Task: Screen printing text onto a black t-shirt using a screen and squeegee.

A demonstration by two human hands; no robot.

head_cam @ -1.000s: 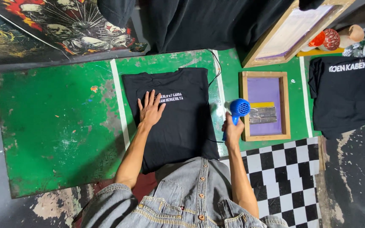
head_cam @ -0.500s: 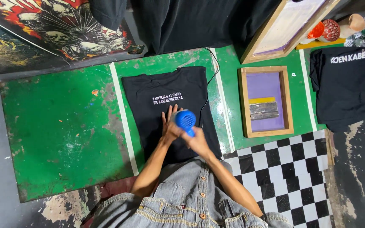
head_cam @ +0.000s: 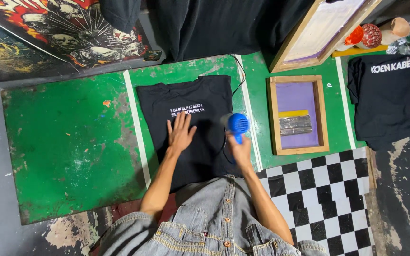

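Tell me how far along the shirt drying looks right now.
Done: the black T-shirt lies flat on the green table with its white print already on it, and the wooden screen frame sits aside. In hand: the left hand presses the shirt just below the print, while the right hand holds the blue hair dryer beside it. Left: I cannot tell whether the print is dry.

My body: a faded blue denim jacket (head_cam: 214, 223) with tan stitching, metal buttons along the front placket, sleeves rolled up, forearms bare.
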